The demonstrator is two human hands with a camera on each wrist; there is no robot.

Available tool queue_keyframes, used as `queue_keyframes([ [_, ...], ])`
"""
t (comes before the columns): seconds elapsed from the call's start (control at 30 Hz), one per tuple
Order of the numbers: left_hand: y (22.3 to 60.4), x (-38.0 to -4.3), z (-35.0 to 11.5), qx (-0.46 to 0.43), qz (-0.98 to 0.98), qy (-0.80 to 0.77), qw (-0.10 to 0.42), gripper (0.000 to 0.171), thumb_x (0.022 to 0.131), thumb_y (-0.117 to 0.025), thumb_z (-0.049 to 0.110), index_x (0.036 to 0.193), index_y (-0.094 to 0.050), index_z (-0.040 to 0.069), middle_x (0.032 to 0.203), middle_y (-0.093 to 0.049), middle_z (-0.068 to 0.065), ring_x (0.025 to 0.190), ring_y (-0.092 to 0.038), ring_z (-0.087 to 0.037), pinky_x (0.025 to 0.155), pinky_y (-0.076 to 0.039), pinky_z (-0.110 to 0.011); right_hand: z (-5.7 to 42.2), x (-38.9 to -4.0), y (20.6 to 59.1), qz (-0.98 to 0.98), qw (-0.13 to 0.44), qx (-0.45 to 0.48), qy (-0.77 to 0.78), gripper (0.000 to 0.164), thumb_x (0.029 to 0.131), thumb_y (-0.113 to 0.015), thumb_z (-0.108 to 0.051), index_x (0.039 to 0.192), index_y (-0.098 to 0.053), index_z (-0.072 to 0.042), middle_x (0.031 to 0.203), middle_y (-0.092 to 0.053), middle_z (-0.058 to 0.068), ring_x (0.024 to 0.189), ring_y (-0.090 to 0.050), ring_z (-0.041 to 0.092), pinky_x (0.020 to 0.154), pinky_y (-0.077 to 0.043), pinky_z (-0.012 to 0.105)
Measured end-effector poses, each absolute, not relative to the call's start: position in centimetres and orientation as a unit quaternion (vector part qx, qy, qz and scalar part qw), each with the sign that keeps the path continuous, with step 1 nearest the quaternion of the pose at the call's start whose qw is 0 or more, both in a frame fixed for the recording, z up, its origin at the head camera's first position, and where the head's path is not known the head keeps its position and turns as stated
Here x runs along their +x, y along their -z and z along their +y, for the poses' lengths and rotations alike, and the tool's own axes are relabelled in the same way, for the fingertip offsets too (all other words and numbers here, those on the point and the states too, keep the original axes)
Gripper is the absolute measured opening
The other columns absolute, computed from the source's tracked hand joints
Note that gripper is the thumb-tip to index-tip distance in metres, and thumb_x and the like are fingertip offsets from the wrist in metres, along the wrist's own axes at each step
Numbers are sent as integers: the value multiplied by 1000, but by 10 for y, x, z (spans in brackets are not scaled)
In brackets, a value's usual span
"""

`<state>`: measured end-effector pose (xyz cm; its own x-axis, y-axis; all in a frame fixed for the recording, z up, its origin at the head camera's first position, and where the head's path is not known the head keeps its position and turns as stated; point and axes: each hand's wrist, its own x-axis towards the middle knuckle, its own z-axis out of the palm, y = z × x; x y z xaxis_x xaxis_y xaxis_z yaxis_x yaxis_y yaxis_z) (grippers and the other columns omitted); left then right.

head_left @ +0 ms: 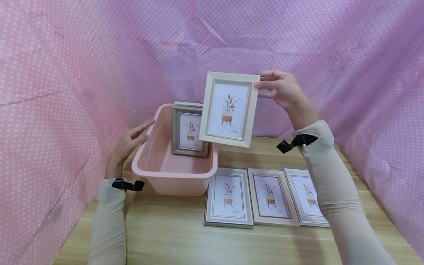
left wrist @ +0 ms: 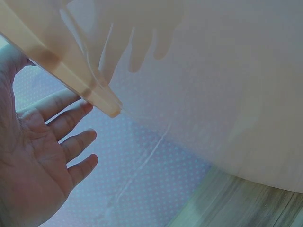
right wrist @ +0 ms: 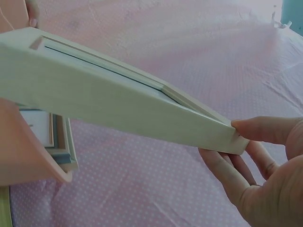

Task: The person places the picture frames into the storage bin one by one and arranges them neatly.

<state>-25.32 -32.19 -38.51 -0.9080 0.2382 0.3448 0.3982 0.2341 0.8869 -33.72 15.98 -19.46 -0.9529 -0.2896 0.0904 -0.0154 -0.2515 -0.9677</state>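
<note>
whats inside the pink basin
A grey frame is in the pink basin, a paler frame mostly covered behind it; the held cream frame hides part of both.

Soft light washes the polka-dot cloth (head_left: 232,33) — a faint shadow (head_left: 309,244) crosses the wooden tabletop (head_left: 165,232) — while both wrist views run dimmer, hazy and muted.
</note>
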Motion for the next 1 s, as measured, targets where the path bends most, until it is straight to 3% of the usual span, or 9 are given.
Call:
queue_keyframes([
  [0.13, 385, -253, -322, -200, -784, 583, 71, 51, 102, -54, 5, 151, -44, -4, 164, -34, -17, 157, -25, -26, 127, -23, -34, 145, -339, 197, 594, 73, -122, 792, 25, 86, -67, 18, 95, -76, -4, 93, -75, 8, 83, -75, 20, 73, -63, 33],
  [0.2, 385, -254, -322, -198, -785, 582, 71, 51, 102, -54, 5, 151, -44, -3, 164, -35, -17, 157, -25, -25, 127, -23, -35, 138, -341, 199, 588, 69, -126, 796, 26, 86, -67, 18, 94, -76, -5, 92, -75, 8, 84, -74, 21, 73, -64, 33],
  [0.43, 388, -257, -320, -198, -788, 579, 70, 51, 102, -54, 6, 152, -45, -1, 164, -35, -16, 156, -27, -24, 113, -32, -11, 116, -341, 210, 590, 58, -139, 793, 27, 85, -70, 17, 97, -77, -6, 92, -76, 8, 86, -74, 22, 75, -64, 36],
  [1.0, 387, -255, -318, -198, -785, 583, 70, 51, 102, -54, 6, 152, -44, -1, 164, -35, -17, 156, -26, -25, 112, -33, -11, 63, -336, 234, 584, 38, -177, 791, 31, 83, -68, 21, 93, -77, -7, 86, -75, 7, 81, -74, 20, 71, -64, 34],
])
